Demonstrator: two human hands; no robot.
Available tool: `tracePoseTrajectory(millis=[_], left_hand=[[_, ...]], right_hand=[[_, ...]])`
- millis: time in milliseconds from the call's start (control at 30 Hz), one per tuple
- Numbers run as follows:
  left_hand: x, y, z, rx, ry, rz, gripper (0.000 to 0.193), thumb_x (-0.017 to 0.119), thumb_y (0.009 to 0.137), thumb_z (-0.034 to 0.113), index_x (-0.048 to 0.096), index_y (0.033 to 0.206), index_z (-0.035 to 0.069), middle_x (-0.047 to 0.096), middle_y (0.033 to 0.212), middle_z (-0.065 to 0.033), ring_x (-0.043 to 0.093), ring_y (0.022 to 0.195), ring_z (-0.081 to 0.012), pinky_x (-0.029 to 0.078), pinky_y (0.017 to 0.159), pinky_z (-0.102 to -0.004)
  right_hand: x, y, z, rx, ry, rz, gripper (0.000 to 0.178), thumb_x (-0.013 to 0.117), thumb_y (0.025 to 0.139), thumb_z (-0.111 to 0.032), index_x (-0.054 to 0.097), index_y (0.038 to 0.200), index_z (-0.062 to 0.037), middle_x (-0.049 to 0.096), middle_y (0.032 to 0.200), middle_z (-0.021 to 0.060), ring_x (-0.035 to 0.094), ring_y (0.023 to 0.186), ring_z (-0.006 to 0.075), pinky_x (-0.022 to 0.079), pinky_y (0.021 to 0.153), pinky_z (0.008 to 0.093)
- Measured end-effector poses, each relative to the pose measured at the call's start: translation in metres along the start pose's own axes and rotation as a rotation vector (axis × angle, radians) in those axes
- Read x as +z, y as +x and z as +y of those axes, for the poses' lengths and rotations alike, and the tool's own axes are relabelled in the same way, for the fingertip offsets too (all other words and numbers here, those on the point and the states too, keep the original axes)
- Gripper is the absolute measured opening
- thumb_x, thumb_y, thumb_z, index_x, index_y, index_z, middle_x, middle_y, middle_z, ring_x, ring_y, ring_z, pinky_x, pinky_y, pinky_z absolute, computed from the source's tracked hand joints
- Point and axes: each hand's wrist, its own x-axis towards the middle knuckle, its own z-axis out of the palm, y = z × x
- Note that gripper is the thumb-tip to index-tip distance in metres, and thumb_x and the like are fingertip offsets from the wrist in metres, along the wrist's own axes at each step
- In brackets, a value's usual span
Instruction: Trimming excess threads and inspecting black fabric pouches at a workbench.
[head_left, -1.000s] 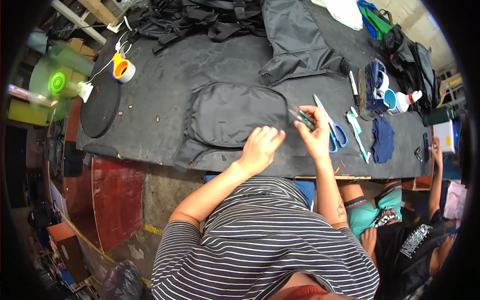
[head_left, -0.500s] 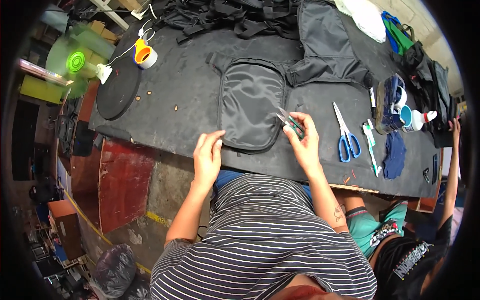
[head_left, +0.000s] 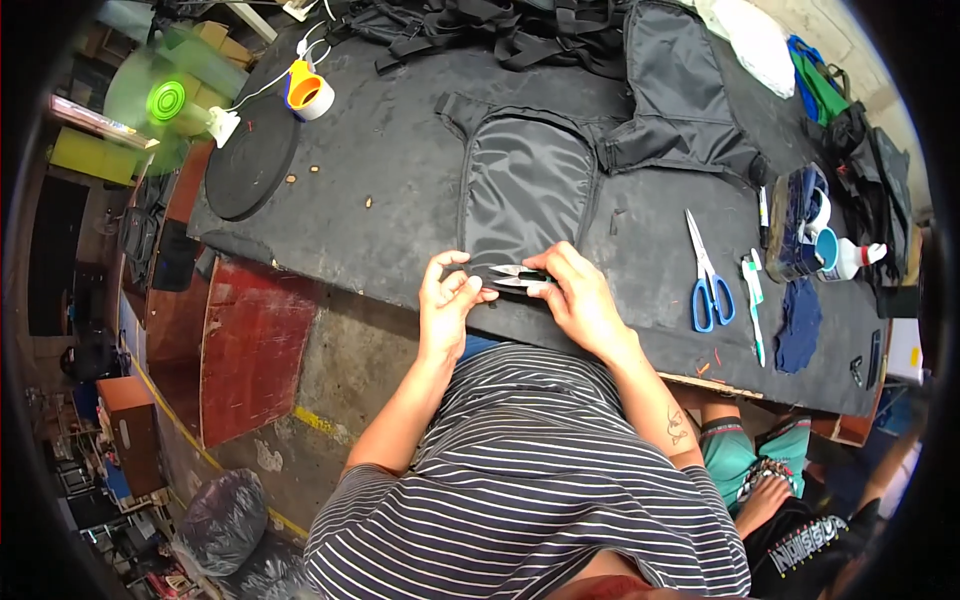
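A black padded fabric panel with a piped edge lies flat on the dark table in front of me. At its near left corner my left hand is closed in a pinch. What sits between those fingertips is too small to make out. My right hand grips a pair of thread snips, blades pointing left toward the left fingertips. The snips lie over the panel's near edge, with their handles mostly hidden by my fingers.
Blue-handled scissors, a toothbrush and a navy cloth scrap lie to the right. Beyond them stand a container and a white bottle. Black straps fill the far side. A tape roll and spinning fan are far left. Another person's leg is near right.
My right hand has brought the snips left and down to the panel's near edge. My left hand has moved toward them, its fingers drawing together into a pinch. The view has shifted slightly.
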Motion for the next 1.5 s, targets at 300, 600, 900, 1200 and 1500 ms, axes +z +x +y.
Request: tracePoseTrajectory(millis=[300,600,900,1200,1500], left_hand=[[0.011,-0.002,-0.001,0.031,-0.052,-0.009,0.035,0.057,0.085,-0.004,0.043,0.117,0.001,0.059,0.081,-0.0092,0.065,0.073,-0.0197,0.054,0.071,-0.0278],[0.012,-0.002,-0.003,0.057,-0.050,-0.020,0.035,0.058,0.085,-0.003,0.044,0.117,0.001,0.059,0.078,-0.0078,0.065,0.072,-0.0194,0.053,0.070,-0.0269],[0.003,0.007,0.025,0.172,0.308,0.160,0.034,0.060,0.089,0.014,0.048,0.120,0.007,0.046,0.065,0.0056,0.043,0.053,-0.0019,0.033,0.044,-0.0156],[0.012,0.089,0.043,0.541,0.871,0.023,0.021,0.055,0.082,-0.005,0.066,0.098,0.003,0.053,0.093,-0.0034,0.054,0.083,-0.0091,0.045,0.070,-0.0215],[0.024,0.104,0.040,0.490,0.990,0.177,0.012,0.056,0.084,0.001,0.064,0.093,0.000,0.062,0.073,-0.0120,0.058,0.061,-0.0165,0.047,0.061,-0.0269]], right_hand=[[0.004,-0.001,0.005,-0.026,-0.082,0.002,0.021,0.062,0.075,-0.005,0.061,0.097,-0.0036,0.055,0.089,0.0093,0.055,0.080,0.0276,0.044,0.072,0.0359],[0.009,-0.001,0.008,0.003,-0.064,0.044,0.021,0.062,0.075,-0.003,0.062,0.096,-0.0030,0.058,0.089,0.0092,0.055,0.080,0.0266,0.044,0.071,0.0341],[-0.009,-0.017,0.043,0.216,0.300,0.618,0.030,0.057,0.088,-0.008,0.050,0.116,-0.0018,0.050,0.104,0.0032,0.049,0.097,0.0128,0.039,0.088,0.0248],[-0.017,-0.052,0.075,0.332,0.109,0.694,0.016,0.064,0.084,-0.007,0.056,0.096,-0.0002,0.051,0.087,0.0046,0.051,0.076,0.0118,0.042,0.065,0.0222],[-0.021,-0.051,0.075,0.285,0.030,0.659,0.010,0.063,0.081,-0.003,0.057,0.089,0.0000,0.050,0.079,0.0065,0.051,0.070,0.0145,0.040,0.061,0.0252]])
